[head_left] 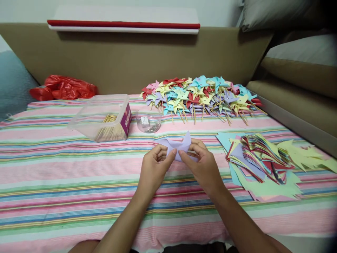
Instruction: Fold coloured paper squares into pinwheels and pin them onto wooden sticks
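My left hand [155, 165] and my right hand [201, 161] meet over the middle of the striped cloth, both pinching a piece of lilac paper [179, 144] folded into pinwheel points. The thumbs press toward its centre from either side. A thin stick seems to lie under my right fingers, though I cannot be sure. A heap of finished paper pinwheels [202, 95] on wooden sticks lies beyond the hands. A stack of cut coloured paper squares [260, 160] lies to the right.
A clear plastic box of wooden sticks [105, 117] stands at the left, beside a small clear tub of metal pins [149, 123]. A red plastic bag [63, 88] lies at the far left. The striped cloth [65, 175] covers the surface; a sofa back rises behind.
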Available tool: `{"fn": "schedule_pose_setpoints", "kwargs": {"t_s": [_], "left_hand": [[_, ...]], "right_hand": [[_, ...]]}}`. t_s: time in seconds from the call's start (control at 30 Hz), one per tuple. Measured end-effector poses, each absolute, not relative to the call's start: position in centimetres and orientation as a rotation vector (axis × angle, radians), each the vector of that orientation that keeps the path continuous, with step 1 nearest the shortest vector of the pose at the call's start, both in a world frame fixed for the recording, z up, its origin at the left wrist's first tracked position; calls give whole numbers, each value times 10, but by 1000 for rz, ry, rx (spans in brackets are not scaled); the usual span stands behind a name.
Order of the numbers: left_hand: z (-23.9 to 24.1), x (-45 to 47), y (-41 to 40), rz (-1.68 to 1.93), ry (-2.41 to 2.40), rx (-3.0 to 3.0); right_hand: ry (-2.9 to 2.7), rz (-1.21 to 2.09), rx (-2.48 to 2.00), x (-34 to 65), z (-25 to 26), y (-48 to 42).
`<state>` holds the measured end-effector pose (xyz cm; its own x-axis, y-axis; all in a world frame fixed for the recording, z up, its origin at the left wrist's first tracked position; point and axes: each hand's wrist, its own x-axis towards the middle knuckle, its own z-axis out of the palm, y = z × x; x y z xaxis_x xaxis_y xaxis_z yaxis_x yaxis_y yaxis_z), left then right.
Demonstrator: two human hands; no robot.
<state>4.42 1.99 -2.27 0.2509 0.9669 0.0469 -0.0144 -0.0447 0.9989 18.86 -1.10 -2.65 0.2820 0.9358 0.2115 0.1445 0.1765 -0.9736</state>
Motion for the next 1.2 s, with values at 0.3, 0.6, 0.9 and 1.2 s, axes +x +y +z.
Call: {"fn": "schedule_pose_setpoints", "kwargs": {"t_s": [0.3, 0.6, 0.9, 1.2], "left_hand": [[-16, 41, 14, 1149, 1091, 1608], [-11, 33, 19, 1012, 810, 1205], [-6, 34, 19, 999, 804, 1238], [-17, 38, 20, 1067, 862, 1280]], "right_hand": [[-1135, 938, -1206, 186, -25, -11], [-950, 1171, -1095, 183, -22, -10], [-912, 1190, -1100, 184, -22, -11], [-960, 1165, -1179, 181, -21, -14]]}}
